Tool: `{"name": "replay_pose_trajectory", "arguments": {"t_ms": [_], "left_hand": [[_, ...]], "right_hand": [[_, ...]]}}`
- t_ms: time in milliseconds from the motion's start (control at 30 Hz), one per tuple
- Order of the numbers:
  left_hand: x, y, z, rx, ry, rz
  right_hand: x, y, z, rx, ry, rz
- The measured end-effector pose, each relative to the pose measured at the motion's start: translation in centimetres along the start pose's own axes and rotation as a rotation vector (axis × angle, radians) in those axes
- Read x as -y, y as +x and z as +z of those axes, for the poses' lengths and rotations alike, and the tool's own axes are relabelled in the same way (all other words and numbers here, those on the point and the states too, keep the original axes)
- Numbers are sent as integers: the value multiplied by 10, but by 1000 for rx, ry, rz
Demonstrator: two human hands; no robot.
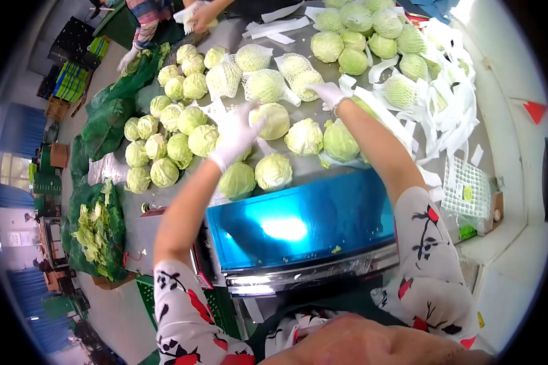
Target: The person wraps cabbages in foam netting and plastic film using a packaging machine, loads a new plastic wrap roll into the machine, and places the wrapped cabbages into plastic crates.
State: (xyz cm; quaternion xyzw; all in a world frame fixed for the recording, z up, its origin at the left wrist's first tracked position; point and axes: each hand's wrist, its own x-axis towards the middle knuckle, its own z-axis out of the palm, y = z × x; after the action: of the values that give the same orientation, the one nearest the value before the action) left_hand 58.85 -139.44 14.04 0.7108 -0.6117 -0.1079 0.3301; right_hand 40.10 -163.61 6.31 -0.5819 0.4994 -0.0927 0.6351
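Observation:
My left hand (238, 131), in a white glove and blurred by motion, is over the middle of the table beside a bare cabbage (270, 121). Its grip is too smeared to make out. My right hand (327, 94), gloved as well, reaches to a cabbage in white foam netting (305, 83), with its fingertips at the edge of the net. More netted cabbages (263, 86) lie between and beyond my hands. Nearer to me are bare cabbages (304, 137) and a cabbage (341, 141) with greener leaves.
Bare cabbages (179, 150) cover the left side, beside green mesh sacks (106, 131). A blue shiny machine cover (304, 222) stands in front of me. White foam strips (450, 109) and netted cabbages pile at the right. Two people's hands (128, 59) (202, 16) show at the far side.

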Motion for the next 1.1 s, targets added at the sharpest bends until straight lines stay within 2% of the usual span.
{"name": "replay_pose_trajectory", "arguments": {"t_ms": [67, 133, 167, 233, 267, 367, 433, 467, 567, 667, 800, 833, 867, 933, 1000, 1067, 1100], "left_hand": [[32, 75, 10, 67, 231, -56], [53, 135, 25, 57, 151, -8], [57, 162, 34, 83, 104, -69], [75, 218, 68, 109, 25, -143], [86, 238, 87, 108, -4, -157], [65, 263, 121, 203, 121, -354], [89, 270, 142, 364, 214, -279], [107, 274, 158, 357, 151, -250], [72, 268, 144, 515, 45, -391], [78, 268, 147, 416, 167, -390], [77, 244, 138, 197, -37, -349], [86, 238, 135, 130, -281, -274], [63, 219, 119, 43, -321, -258], [-8, 170, 75, -131, -413, -69], [-29, 118, 44, -36, -645, -202], [-69, 53, 15, -70, -738, -261], [-84, 18, 7, -92, -720, -258]], "right_hand": [[3, 28, 12, -62, -47, -20], [-8, 71, 22, -143, -119, -3], [-14, 92, 35, -266, -121, 44], [-23, 107, 49, -373, -172, 81], [-16, 99, 46, -355, -218, 67], [12, 55, 19, -92, -189, -29], [4, 65, 17, -3, -168, 12], [0, 71, 16, 42, -158, 33], [1, 60, 10, 21, 64, 72], [-9, 61, 7, 10, 122, -24], [-16, 45, -7, -14, 223, -397], [-14, 41, -14, 15, 214, -611], [-3, 27, -24, 47, 205, -818], [34, -58, -47, 101, 31, -672], [43, -106, -54, 168, 125, -790], [50, -169, -61, 206, -179, -595], [45, -195, -61, 193, -260, -627]]}}
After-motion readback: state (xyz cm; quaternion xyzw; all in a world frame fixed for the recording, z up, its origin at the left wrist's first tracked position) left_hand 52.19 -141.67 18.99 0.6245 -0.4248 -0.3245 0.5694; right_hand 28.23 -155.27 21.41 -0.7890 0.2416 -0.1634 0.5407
